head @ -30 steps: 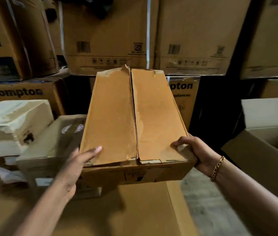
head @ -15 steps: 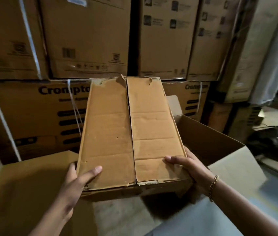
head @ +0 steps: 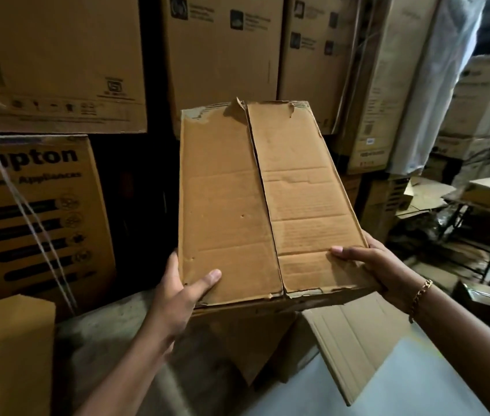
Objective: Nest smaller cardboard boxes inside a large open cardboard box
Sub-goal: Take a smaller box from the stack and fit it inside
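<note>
A long brown cardboard box (head: 255, 211) with its two top flaps closed is held up in front of me, its far end tilted upward. My left hand (head: 177, 292) grips its near left corner, thumb on top. My right hand (head: 369, 265), with a gold bracelet at the wrist, grips the near right corner, thumb lying on the flap. Below the held box stands the large open cardboard box (head: 354, 343); only one raised flap and part of its dark inside show.
Stacked brown cartons (head: 57, 64) fill the wall behind, one printed carton (head: 33, 211) with white strapping at the left. A brown box top (head: 6, 352) sits at lower left. Bare concrete floor (head: 102, 334) lies between. A cluttered table (head: 484, 205) stands at the right.
I have turned to the right with the box in both hands; the stacked cartons slid left in view. The large open box now sits right under the held box.
</note>
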Action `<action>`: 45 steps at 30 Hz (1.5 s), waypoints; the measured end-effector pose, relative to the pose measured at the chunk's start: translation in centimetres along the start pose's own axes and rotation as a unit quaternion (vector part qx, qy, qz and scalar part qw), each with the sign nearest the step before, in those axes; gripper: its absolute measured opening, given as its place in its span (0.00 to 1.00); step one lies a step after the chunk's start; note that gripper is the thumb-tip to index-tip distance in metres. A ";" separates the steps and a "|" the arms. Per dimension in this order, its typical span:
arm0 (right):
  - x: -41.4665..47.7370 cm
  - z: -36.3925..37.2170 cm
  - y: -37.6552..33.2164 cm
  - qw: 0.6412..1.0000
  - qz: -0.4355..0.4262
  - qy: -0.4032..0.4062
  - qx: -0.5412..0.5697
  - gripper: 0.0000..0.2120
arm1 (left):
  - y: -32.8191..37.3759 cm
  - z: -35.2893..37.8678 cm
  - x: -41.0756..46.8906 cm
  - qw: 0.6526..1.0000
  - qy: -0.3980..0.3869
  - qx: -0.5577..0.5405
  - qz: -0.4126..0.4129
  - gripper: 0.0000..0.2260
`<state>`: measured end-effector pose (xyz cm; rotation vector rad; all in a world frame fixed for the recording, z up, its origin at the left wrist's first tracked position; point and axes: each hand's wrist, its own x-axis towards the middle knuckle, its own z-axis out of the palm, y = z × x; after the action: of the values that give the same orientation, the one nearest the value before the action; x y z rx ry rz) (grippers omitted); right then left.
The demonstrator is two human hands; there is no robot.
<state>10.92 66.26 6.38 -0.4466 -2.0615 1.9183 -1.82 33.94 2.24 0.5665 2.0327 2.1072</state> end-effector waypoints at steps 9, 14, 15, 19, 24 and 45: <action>9.5 -11.5 -1.1 0.999 0.024 0.024 -0.033 0.47 | -3.8 12.1 10.9 0.998 -0.024 0.061 -0.027 0.52; 15.9 -15.0 -0.4 0.998 0.066 -0.003 -0.024 0.34 | -6.0 15.8 14.2 0.996 -0.005 0.078 -0.049 0.54; 17.3 -15.4 -0.2 0.997 0.069 -0.014 -0.022 0.32 | -6.1 16.5 14.5 0.995 0.006 0.079 -0.053 0.54; 23.8 -17.0 1.5 0.992 0.094 -0.079 -0.020 0.37 | -7.1 19.1 15.8 0.992 0.071 0.085 -0.065 0.52; 30.3 -18.9 4.1 0.982 0.103 -0.155 -0.040 0.42 | -8.0 23.0 16.4 0.981 0.138 0.065 -0.119 0.51; 38.2 -21.0 15.5 0.944 0.207 -0.253 -0.050 0.26 | -13.9 29.3 17.8 0.936 0.213 0.056 -0.274 0.42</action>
<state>-14.72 102.17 -7.57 -0.4786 -2.5588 2.3751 -9.14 68.57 -8.54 -0.4524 2.1842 1.8792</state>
